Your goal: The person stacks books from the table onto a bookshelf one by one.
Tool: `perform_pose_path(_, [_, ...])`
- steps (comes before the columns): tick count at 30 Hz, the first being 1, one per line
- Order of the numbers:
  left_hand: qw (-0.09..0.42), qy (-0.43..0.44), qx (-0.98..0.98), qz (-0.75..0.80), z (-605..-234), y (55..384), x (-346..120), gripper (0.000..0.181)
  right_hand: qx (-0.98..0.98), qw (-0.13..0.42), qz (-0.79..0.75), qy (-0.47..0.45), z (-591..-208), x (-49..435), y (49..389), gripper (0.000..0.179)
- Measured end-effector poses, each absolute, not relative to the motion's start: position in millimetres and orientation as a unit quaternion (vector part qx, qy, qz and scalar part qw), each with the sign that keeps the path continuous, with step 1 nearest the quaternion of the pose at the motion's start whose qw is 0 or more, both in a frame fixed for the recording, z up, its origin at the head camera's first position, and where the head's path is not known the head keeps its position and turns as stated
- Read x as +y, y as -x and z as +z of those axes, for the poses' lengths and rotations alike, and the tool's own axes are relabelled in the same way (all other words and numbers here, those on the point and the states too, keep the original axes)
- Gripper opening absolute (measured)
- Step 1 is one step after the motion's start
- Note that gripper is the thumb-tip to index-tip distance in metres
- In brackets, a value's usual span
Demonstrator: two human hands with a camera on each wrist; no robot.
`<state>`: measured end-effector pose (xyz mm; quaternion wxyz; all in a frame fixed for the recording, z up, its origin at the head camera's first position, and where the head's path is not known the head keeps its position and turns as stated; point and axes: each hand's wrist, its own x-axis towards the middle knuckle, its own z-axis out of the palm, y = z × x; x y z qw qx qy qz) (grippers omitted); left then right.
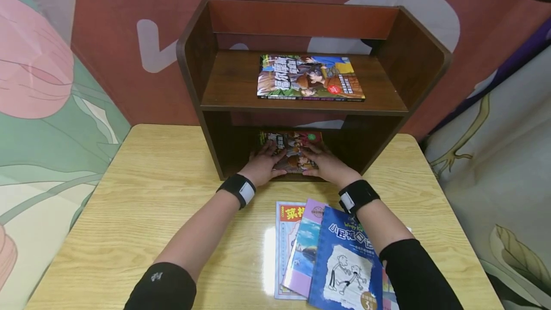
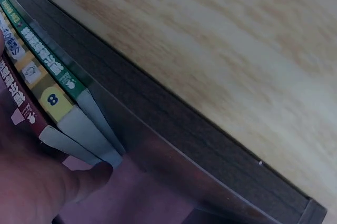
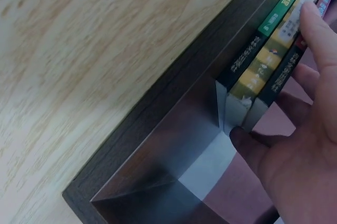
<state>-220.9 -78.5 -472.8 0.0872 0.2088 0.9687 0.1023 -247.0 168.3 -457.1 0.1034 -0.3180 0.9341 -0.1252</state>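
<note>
Resting bare left grip (image 1: 264, 164) and bare right grip (image 1: 329, 164), released and spread, on stacked green-, yellow- and red-spined rectangular paperbacks (image 1: 295, 149) in the lower compartment (image 1: 230, 152) of the far dark-brown wooden bookcase (image 1: 415, 54).

Wood grain, paper and cloth are filling my remote view.
I'm seeing the worktop (image 1: 129, 214) showing wood grain under a glossy coat, while the shelf (image 1: 232, 80) is looking like smooth wood with a softer sheen. The stacked books (image 3: 257, 71) are showing smooth printed spines and matt paper edges; the upper book (image 1: 311, 78) is wearing a shiny cover. The backdrop (image 1: 107, 61) is hanging as faintly creased cloth; wrist straps (image 1: 362, 194) and sleeves (image 1: 165, 293) are looking like matt fabric.
</note>
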Motion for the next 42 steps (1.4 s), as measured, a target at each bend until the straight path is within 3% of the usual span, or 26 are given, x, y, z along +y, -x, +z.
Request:
perform_pose_path(27, [0.036, -0.241, 0.969, 0.034, -474.2, 223.0, -82.3, 0.073, 0.939, 0.143, -0.142, 0.279, -455.8, 161.6, 252.4, 0.078])
perform_pose_path(42, [0.035, -0.230, 0.970, 0.075, -485.3, 225.0, -80.3, 0.073, 0.935, 0.124, -0.173, 0.283, -461.6, 165.1, 250.2, 0.076])
